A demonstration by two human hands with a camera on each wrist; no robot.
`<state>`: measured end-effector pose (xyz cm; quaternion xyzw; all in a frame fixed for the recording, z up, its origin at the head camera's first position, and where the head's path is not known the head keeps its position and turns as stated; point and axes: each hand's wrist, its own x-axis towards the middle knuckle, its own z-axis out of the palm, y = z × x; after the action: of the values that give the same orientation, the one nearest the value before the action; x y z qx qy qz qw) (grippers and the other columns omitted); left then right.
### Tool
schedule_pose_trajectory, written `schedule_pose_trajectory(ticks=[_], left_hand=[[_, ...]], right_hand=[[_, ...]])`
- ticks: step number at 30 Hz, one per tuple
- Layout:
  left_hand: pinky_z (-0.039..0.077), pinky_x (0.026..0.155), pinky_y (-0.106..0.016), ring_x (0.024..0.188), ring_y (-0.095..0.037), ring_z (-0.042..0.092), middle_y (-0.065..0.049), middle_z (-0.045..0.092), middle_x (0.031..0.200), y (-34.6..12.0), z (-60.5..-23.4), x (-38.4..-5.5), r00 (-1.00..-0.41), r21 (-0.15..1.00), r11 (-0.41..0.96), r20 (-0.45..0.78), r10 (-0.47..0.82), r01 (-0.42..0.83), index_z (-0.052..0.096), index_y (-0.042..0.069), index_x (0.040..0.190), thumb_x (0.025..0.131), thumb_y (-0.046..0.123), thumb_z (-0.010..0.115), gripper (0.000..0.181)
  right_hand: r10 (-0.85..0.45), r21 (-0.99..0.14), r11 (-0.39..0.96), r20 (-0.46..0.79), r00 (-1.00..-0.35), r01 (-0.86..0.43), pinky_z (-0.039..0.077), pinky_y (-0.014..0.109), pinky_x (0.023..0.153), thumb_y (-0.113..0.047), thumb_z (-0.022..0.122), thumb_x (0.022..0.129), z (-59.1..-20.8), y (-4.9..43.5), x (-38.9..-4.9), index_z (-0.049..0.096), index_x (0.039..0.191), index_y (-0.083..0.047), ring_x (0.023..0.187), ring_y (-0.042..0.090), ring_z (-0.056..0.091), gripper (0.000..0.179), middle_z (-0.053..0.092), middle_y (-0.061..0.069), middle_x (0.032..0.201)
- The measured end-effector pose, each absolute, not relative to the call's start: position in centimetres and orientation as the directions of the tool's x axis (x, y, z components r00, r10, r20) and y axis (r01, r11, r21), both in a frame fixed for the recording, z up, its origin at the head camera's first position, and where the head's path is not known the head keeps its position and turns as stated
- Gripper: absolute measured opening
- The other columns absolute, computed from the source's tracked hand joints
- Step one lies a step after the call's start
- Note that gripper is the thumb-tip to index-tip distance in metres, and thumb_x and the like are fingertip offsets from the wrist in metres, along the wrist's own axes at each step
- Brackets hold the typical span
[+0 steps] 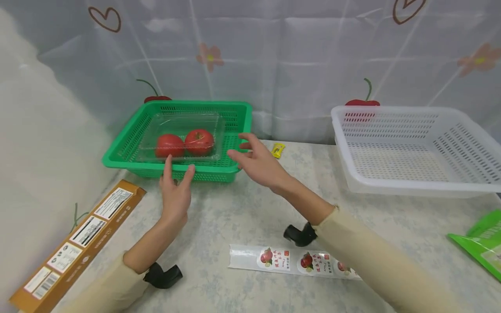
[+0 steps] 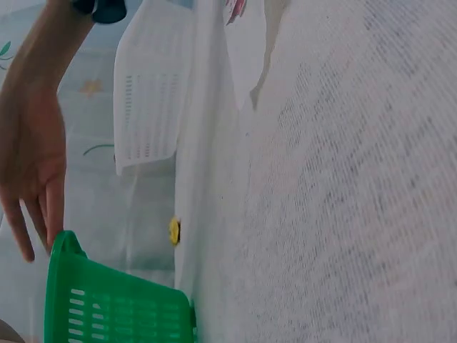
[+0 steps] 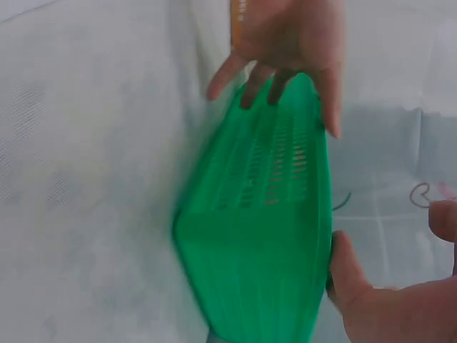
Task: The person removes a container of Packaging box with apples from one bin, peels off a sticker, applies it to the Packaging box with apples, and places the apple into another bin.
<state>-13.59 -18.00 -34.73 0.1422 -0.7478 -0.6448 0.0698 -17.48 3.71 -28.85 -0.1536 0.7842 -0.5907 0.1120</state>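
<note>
A green basket [image 1: 213, 173] stands at the back left, holding a clear plastic box [image 1: 156, 124] with two red tomato-like fruits [image 1: 170, 145] inside or beneath it; which, I cannot tell. My left hand [image 1: 175, 198] is at the basket's front rim, index finger and thumb extended upward. In the right wrist view, the fingers of that hand spread over the basket's side. Close to the basket's right end is my right hand [image 1: 260, 165], fingers loosely bent and apart from the thumb. Neither hand grips anything; whether the fingertips touch the rim is hard to tell.
A white basket [image 1: 399, 186] stands at the right, with a green bag [image 1: 479, 241] in front of it. A yellow wrapped piece [image 1: 278, 150] lies near the curtain. A label strip [image 1: 250, 257] lies in front; a long brown box [image 1: 84, 237] is at the left.
</note>
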Motion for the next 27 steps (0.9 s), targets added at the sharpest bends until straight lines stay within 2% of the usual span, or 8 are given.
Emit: schedule_pose_trajectory(ticks=[4, 7, 11, 15, 17, 21, 24, 27], left_hand=[[0.024, 0.114, -0.043, 0.147, -0.029, 0.008, 0.005, 0.001, 0.162, -17.5, -34.6, -14.0, -0.94, 0.996, 0.033, -0.065, -0.336, -0.08, 0.011, 0.03, 0.159, 0.097, 0.036, 0.063, 0.082], [0.028, 0.113, -0.042, 0.147, -0.032, 0.012, 0.007, 0.001, 0.162, -17.5, -34.2, -14.1, -0.934, 0.996, -0.039, -0.091, -0.347, -0.083, 0.012, 0.03, 0.159, 0.095, 0.031, 0.067, 0.084], [0.03, 0.112, -0.04, 0.145, -0.031, 0.015, 0.008, 0.001, 0.162, -17.7, -34.0, -14.3, -0.928, 0.993, -0.063, -0.114, -0.355, -0.098, 0.012, 0.03, 0.159, 0.094, 0.028, 0.069, 0.086], [0.032, 0.111, -0.039, 0.144, -0.031, 0.018, 0.008, 0.003, 0.162, -17.7, -34.2, -14.4, -0.924, 0.993, -0.057, -0.113, -0.365, -0.099, 0.014, 0.03, 0.159, 0.094, 0.027, 0.069, 0.086], [0.032, 0.11, -0.04, 0.144, -0.032, 0.02, 0.008, 0.003, 0.162, -17.7, -34.3, -14.4, -0.924, 0.994, -0.058, -0.111, -0.365, -0.096, 0.015, 0.029, 0.159, 0.094, 0.026, 0.069, 0.085], [0.034, 0.109, -0.04, 0.143, -0.032, 0.022, 0.008, 0.003, 0.162, -17.8, -34.3, -14.3, -0.926, 0.993, -0.055, -0.114, -0.36, -0.1, 0.015, 0.03, 0.159, 0.093, 0.028, 0.071, 0.086], [0.035, 0.108, -0.04, 0.143, -0.032, 0.023, 0.008, 0.004, 0.162, -17.9, -34.2, -14.2, -0.924, 0.993, -0.051, -0.115, -0.364, -0.103, 0.015, 0.03, 0.159, 0.093, 0.029, 0.071, 0.087], [0.036, 0.107, -0.041, 0.143, -0.032, 0.023, 0.008, 0.004, 0.162, -17.9, -34.3, -14.2, -0.924, 0.994, -0.044, -0.113, -0.364, -0.104, 0.014, 0.031, 0.159, 0.093, 0.029, 0.07, 0.086]], right_hand=[[-0.343, -0.971, 0.208, -0.184, -0.921, 0.116, 0.032, 0.049, 0.11, -0.043, 0.056, 0.099, -28.1, -0.2, -20.3, 0.008, 0.159, -0.019, 0.139, 0.03, 0.038, 0.08, 0.017, 0.006, 0.161], [-0.309, -0.957, 0.192, -0.271, -0.912, 0.219, 0.025, 0.053, 0.113, -0.047, 0.055, 0.099, -28.0, -2.3, -21.9, 0.0, 0.16, -0.02, 0.147, 0.028, 0.021, 0.086, 0.009, 0.001, 0.164], [-0.274, -0.933, 0.123, -0.36, -0.892, 0.339, 0.023, 0.056, 0.113, -0.047, 0.054, 0.099, -28.8, -3.9, -23.8, -0.008, 0.159, -0.021, 0.148, 0.03, 0.014, 0.09, 0.004, 0.001, 0.165], [-0.253, -0.912, 0.092, -0.411, -0.876, 0.401, 0.022, 0.057, 0.113, -0.047, 0.055, 0.099, -29.6, -4.4, -25.2, -0.009, 0.159, -0.021, 0.149, 0.032, 0.01, 0.092, -0.001, 0.001, 0.165], [-0.256, -0.907, 0.117, -0.42, -0.87, 0.404, 0.024, 0.055, 0.113, -0.046, 0.055, 0.099, -29.9, -4.6, -25.4, -0.004, 0.16, -0.018, 0.148, 0.031, 0.014, 0.089, 0.005, 0.003, 0.165], [-0.217, -0.909, 0.145, -0.416, -0.883, 0.392, 0.038, 0.049, 0.107, -0.038, 0.058, 0.099, -30.5, -5.4, -25.4, 0.018, 0.157, -0.008, 0.139, 0.029, 0.033, 0.077, 0.029, 0.008, 0.155], [-0.162, -0.915, 0.129, -0.4, -0.902, 0.382, 0.047, 0.043, 0.096, -0.03, 0.064, 0.097, -30.8, -5.9, -25.3, 0.035, 0.148, -0.002, 0.12, 0.025, 0.05, 0.064, 0.047, 0.008, 0.134], [-0.138, -0.919, 0.124, -0.389, -0.911, 0.374, 0.051, 0.04, 0.088, -0.027, 0.069, 0.094, -31.1, -6.0, -25.3, 0.046, 0.136, 0.0, 0.097, 0.023, 0.055, 0.054, 0.055, 0.009, 0.109]])
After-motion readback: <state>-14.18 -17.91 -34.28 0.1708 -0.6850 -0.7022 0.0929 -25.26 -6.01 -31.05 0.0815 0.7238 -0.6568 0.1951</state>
